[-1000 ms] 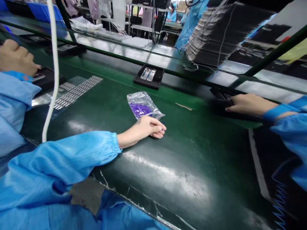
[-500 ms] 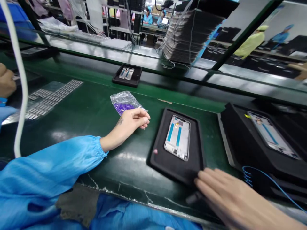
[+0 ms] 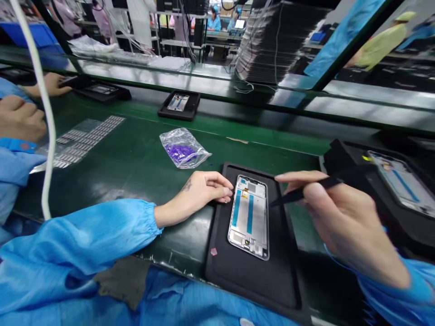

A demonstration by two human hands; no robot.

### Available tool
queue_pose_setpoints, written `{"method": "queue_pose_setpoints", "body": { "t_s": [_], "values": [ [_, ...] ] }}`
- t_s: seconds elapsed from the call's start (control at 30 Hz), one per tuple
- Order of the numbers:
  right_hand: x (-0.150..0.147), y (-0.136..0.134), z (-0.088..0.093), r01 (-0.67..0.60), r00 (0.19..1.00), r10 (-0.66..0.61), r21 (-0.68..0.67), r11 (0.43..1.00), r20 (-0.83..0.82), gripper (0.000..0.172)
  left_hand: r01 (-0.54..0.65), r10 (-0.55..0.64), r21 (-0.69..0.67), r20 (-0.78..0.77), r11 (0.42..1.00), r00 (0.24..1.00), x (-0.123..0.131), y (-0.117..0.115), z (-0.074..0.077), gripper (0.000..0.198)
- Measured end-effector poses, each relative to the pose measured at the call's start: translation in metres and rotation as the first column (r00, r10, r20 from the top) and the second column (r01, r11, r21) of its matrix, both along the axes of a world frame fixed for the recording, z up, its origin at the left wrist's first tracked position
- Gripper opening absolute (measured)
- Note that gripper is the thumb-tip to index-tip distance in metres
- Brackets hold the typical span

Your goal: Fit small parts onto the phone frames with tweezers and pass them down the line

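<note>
A black tray (image 3: 251, 276) lies at the near edge of the green belt and carries a silver phone frame (image 3: 249, 215) with two blue strips. My left hand (image 3: 200, 190) rests on the tray's left rim beside the frame, fingers curled together in a pinch; what they hold is too small to name. My right hand (image 3: 336, 213) hovers over the tray's right side, closed on black tweezers (image 3: 299, 194) whose tip points at the frame. A clear bag of purple bits (image 3: 183, 148) lies on the belt just beyond my left hand.
A second black tray with a frame (image 3: 390, 181) sits to the right, another tray (image 3: 179, 105) further back on the belt. Sheets of small silver parts (image 3: 84, 138) lie at left beside a co-worker's hands (image 3: 20, 118) and a white cable (image 3: 42, 108). Stacked trays (image 3: 268, 45) stand behind.
The tray with the frame has slid toward me. My right hand rose from the tray's near corner and now grips tweezers over it. My left hand moved from the bag to the tray's rim.
</note>
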State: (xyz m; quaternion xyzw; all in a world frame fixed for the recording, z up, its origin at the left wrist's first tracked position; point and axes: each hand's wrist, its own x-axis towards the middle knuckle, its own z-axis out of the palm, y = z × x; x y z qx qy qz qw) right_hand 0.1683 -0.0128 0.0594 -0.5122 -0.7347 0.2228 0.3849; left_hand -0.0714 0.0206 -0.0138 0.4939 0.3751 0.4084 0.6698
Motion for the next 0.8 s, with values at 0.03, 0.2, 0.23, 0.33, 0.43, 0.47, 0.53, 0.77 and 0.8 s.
{"method": "queue_pose_setpoints", "body": {
  "t_s": [0.03,0.2,0.23,0.33,0.43,0.47,0.53,0.77,0.8],
  "values": [
    [-0.006,0.007,-0.006,0.043,0.996,-0.048,-0.062,0.997,-0.081,0.03,-0.016,0.016,-0.008,-0.001,1.0,1.0,0.0,0.0,0.0,0.01],
    [-0.025,0.018,-0.034,-0.032,0.916,-0.094,-0.304,0.952,-0.391,0.024,-0.079,0.08,-0.045,0.003,0.996,0.997,0.002,0.001,0.001,0.01],
    [-0.026,0.017,-0.036,-0.051,0.894,-0.113,-0.348,0.936,-0.434,0.025,-0.078,0.078,-0.044,0.01,0.996,0.997,0.002,0.001,0.0,0.011],
    [-0.03,0.015,-0.04,-0.035,0.871,-0.166,-0.396,0.918,-0.462,0.025,-0.081,0.082,-0.044,0.022,0.996,0.996,0.003,0.001,-0.003,0.011],
    [-0.034,0.014,-0.045,-0.028,0.869,-0.156,-0.361,0.932,-0.47,0.023,-0.097,0.098,-0.036,0.029,0.995,0.995,0.003,0.001,-0.004,0.009],
    [-0.035,0.014,-0.046,-0.036,0.865,-0.15,-0.356,0.934,-0.479,0.023,-0.1,0.101,-0.032,0.031,0.994,0.994,0.004,0.0,-0.004,0.009],
    [-0.037,0.015,-0.049,-0.045,0.858,-0.15,-0.362,0.931,-0.492,0.024,-0.104,0.105,-0.026,0.032,0.994,0.994,0.003,-0.001,-0.003,0.009],
    [-0.038,0.017,-0.052,-0.04,0.851,-0.174,-0.392,0.919,-0.496,0.024,-0.086,0.086,0.01,0.037,0.996,0.996,0.002,-0.001,-0.007,0.012],
    [-0.038,0.017,-0.052,-0.04,0.849,-0.176,-0.393,0.919,-0.499,0.023,-0.085,0.085,0.012,0.037,0.996,0.996,0.002,-0.001,-0.007,0.013]
  ]
}}
